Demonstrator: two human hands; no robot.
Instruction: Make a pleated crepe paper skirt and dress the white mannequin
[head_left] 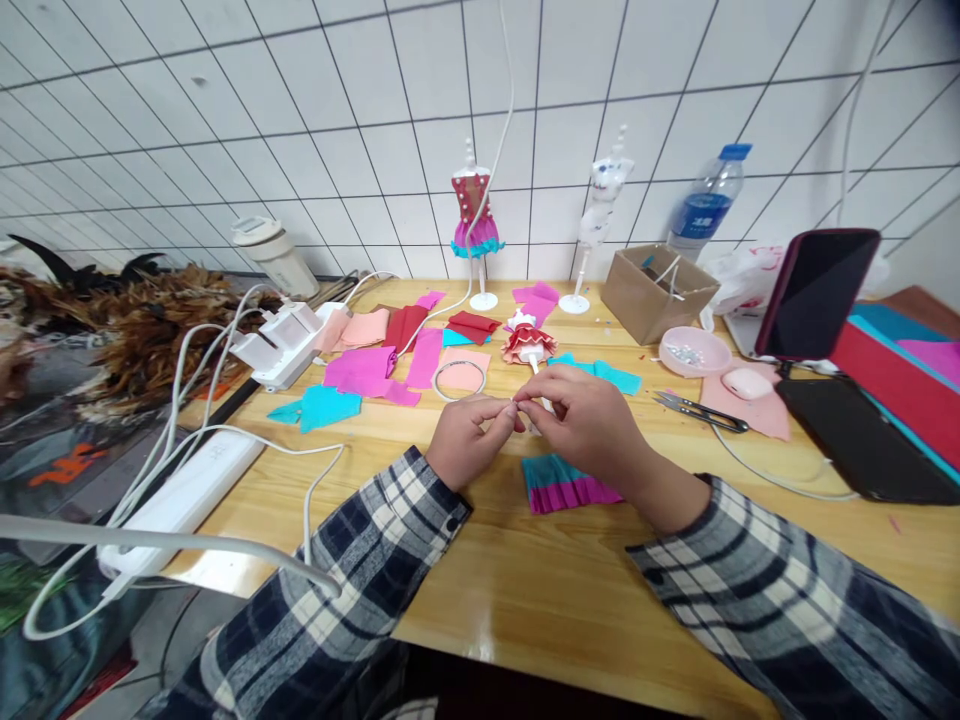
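Note:
My left hand [471, 436] and my right hand [589, 420] meet over the middle of the wooden table, fingertips pinched together. Whatever they hold between the tips is too small to make out. Just beyond them a small white dress form in a ruffled red and pink skirt [527, 347] lies on the table, its stand partly behind my right hand. Under my right hand lies a pleated strip of teal and magenta crepe paper [559, 485]. A silver ring [459, 381] rests on peach paper to the left.
Two small dress forms stand at the wall, one in a red and magenta dress [472, 208], one white [600, 205]. Crepe paper pieces [361, 370] lie left. To the right are a cardboard box [652, 300], a pink bead bowl [694, 352], thread snips [699, 410] and a phone [870, 435]. White cables [187, 540] cross the left.

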